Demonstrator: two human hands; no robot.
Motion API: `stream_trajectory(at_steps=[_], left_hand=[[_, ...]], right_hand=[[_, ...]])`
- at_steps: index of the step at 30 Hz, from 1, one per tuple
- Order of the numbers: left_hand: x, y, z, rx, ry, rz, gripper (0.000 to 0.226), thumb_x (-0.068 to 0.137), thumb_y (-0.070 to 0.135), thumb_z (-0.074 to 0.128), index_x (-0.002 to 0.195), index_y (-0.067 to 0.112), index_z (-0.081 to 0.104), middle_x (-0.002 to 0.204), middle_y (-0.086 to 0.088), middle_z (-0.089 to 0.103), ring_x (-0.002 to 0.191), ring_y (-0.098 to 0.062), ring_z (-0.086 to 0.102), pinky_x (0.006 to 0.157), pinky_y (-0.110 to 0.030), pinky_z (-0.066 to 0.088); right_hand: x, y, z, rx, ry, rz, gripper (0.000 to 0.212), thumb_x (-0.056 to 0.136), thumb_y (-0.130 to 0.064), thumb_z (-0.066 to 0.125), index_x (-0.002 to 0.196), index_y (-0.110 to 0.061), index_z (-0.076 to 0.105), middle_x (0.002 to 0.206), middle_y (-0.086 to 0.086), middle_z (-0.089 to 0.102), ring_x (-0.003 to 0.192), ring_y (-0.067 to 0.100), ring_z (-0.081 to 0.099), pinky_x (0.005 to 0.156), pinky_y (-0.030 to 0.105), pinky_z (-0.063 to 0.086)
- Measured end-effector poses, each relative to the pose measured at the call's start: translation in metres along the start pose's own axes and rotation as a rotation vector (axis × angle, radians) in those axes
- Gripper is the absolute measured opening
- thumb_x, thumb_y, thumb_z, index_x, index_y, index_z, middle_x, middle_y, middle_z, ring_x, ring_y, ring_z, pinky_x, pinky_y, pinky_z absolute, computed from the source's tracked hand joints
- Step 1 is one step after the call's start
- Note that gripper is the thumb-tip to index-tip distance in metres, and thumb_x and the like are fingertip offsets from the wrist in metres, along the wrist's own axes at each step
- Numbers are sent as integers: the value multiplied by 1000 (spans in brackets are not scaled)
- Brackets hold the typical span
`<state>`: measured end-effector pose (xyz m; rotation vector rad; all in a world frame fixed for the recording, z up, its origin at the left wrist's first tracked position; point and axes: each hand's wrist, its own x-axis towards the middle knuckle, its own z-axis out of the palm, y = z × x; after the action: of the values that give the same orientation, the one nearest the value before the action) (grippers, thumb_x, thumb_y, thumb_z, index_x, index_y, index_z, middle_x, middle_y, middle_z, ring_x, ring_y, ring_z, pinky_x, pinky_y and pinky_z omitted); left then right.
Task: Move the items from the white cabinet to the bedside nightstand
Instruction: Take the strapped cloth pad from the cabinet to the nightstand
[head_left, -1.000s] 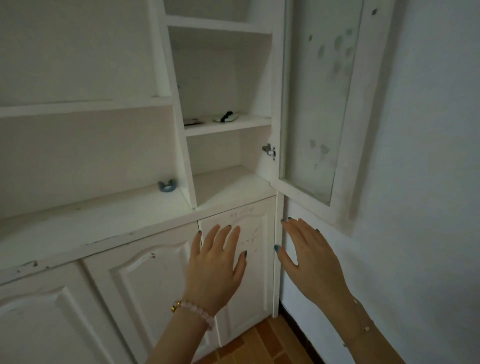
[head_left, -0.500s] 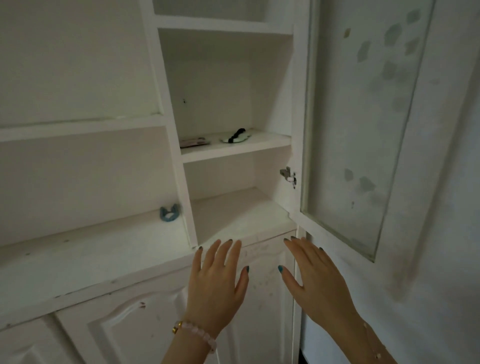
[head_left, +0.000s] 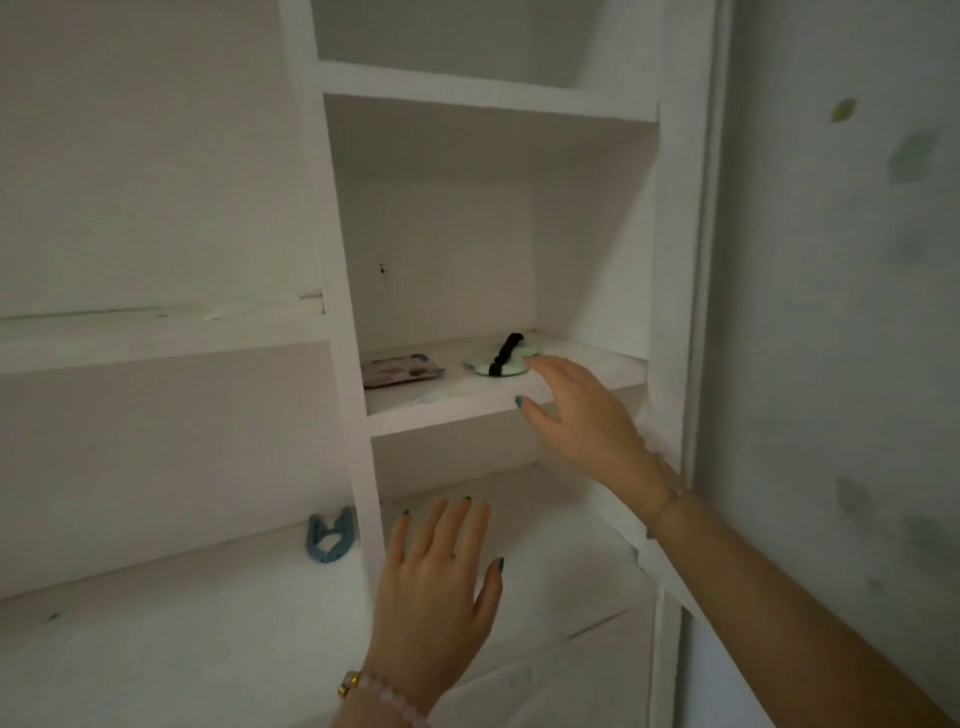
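On the middle shelf (head_left: 447, 402) of the white cabinet lies a pale green round object with a black band across it (head_left: 500, 358). Left of it rests a flat pinkish packet (head_left: 400, 370). My right hand (head_left: 582, 415) reaches over the shelf's front edge, fingers apart, its fingertips just at the round object's right rim. My left hand (head_left: 436, 582) hovers open and flat over the lower ledge, holding nothing. A blue clip (head_left: 328, 538) sits on that lower ledge, left of the upright divider.
The cabinet's glass door (head_left: 831, 312) stands open on the right, close beside my right forearm. A vertical divider (head_left: 348, 364) splits the shelves. The wide lower ledge (head_left: 182, 623) stretches to the left.
The view has moved closer to the shelves. My right hand rose from below the ledge up to the middle shelf, reaching the green round object. My left hand stayed low and open.
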<state>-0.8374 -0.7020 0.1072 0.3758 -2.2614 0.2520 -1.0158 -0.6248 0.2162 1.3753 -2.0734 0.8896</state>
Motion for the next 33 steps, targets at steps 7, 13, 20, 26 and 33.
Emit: stream_trajectory(at_steps=[7, 13, 20, 26, 33], left_hand=[[8, -23, 29, 15, 9, 56, 49, 84, 40, 44, 120, 13, 64, 117, -4, 65, 108, -27, 62, 89, -49, 51], [2, -26, 37, 4, -17, 51, 49, 85, 42, 43, 121, 15, 63, 119, -2, 65, 109, -25, 62, 91, -48, 50], [-4, -29, 39, 6, -7, 35, 48, 85, 42, 43, 121, 16, 61, 118, -2, 65, 108, -26, 63, 91, -49, 49], [-8, -20, 35, 8, -24, 18, 49, 85, 42, 43, 121, 15, 63, 118, -2, 65, 108, -26, 62, 92, -49, 49], [-15, 1, 23, -10, -31, 7, 47, 87, 40, 42, 121, 14, 62, 118, -2, 65, 108, -25, 62, 92, -48, 49]], right_hand=[[85, 27, 28, 63, -208, 77, 45, 90, -35, 55, 130, -16, 52, 128, 1, 55, 114, 21, 52, 89, 31, 43], [101, 33, 21, 13, -431, 59, 35, 89, -32, 58, 117, -12, 64, 120, 6, 61, 104, 23, 57, 90, 36, 45], [109, 33, 14, -101, -442, 20, 27, 87, -36, 54, 104, -23, 70, 89, 1, 69, 77, 20, 60, 69, 32, 48], [98, 34, 7, -104, -338, 16, 31, 82, -12, 53, 108, -19, 68, 88, 1, 64, 74, 19, 56, 61, 27, 43], [52, 46, -3, 37, -75, 36, 31, 86, -8, 54, 111, -20, 67, 109, 4, 58, 97, 21, 57, 76, 30, 44]])
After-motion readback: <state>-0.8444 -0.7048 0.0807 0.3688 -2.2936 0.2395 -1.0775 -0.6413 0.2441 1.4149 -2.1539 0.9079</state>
